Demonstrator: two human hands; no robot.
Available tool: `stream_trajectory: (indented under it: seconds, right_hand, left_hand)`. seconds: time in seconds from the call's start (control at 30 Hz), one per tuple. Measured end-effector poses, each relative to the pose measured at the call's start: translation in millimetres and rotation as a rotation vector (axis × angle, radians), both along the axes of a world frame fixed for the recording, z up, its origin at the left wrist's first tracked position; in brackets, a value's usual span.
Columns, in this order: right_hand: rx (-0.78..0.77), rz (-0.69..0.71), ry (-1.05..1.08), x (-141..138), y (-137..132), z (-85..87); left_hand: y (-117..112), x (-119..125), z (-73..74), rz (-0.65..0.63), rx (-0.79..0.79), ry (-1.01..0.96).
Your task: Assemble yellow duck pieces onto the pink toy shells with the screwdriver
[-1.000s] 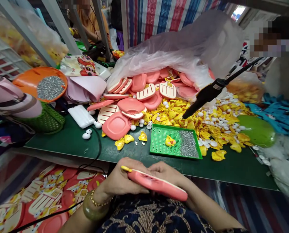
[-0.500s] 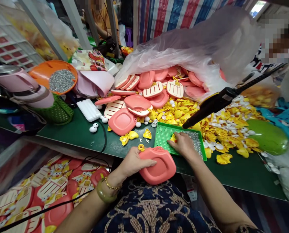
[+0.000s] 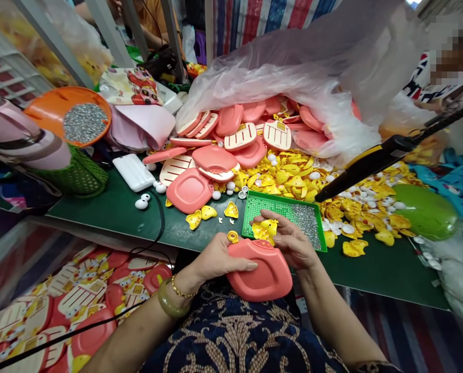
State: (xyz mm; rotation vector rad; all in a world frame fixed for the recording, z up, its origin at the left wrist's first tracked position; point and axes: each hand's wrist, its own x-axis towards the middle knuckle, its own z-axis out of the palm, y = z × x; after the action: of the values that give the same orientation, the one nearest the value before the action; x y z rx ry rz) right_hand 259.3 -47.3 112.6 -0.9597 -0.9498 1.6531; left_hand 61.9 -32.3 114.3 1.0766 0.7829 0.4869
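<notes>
Nearest us, our left hand (image 3: 219, 257) grips a coral plastic case (image 3: 260, 272) against the counter's edge; just above the case, our right hand (image 3: 289, 241) pinches a yellow duck piece (image 3: 264, 231). Beyond the case lie a green tray (image 3: 278, 199), then many pink shells (image 3: 231, 122) and yellow pieces (image 3: 289, 176) left heaped on the counter (image 3: 375, 274).

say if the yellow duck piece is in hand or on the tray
In hand: the yellow duck piece is pinched in the right hand above the green tray.

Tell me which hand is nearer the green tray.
Right. The right hand is over the near edge of the green tray, holding a yellow piece; the left hand is farther off, left of the tray, on a pink case.
</notes>
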Motion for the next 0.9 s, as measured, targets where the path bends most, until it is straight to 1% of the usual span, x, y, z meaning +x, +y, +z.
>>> stream_trajectory:
  seconds: [0.07,0.13,0.27,0.4,0.53,0.77,0.9]
  right_hand:
    - [-0.027,0.044,0.008,0.0,-4.3,2.9]
    - [-0.047,0.063,-0.026,1.9,-8.1,5.0]
    - [-0.072,0.089,-0.089,5.4,-13.4,7.7]
    - [-0.098,0.052,-0.041,6.2,-16.1,10.9]
    - [-0.122,0.023,-0.055,4.7,-16.4,16.1]
    - [-0.125,-0.042,-0.082,-0.3,-15.5,20.7]
    - [-0.127,-0.052,-0.063,-1.9,-17.7,20.1]
  left_hand:
    - [0.5,1.6,2.8,-0.004,0.006,0.003]
    - [0.4,2.6,4.0,-0.007,0.005,0.012]
    - [-1.9,4.3,2.6,0.005,-0.033,-0.005]
    - [-3.7,6.6,2.7,0.017,-0.064,-0.018]
    - [-4.7,8.3,3.4,0.029,-0.078,0.005]
    - [-10.1,9.1,-5.1,0.046,-0.139,-0.031]
    - [-11.1,10.3,-4.6,0.09,-0.17,-0.048]
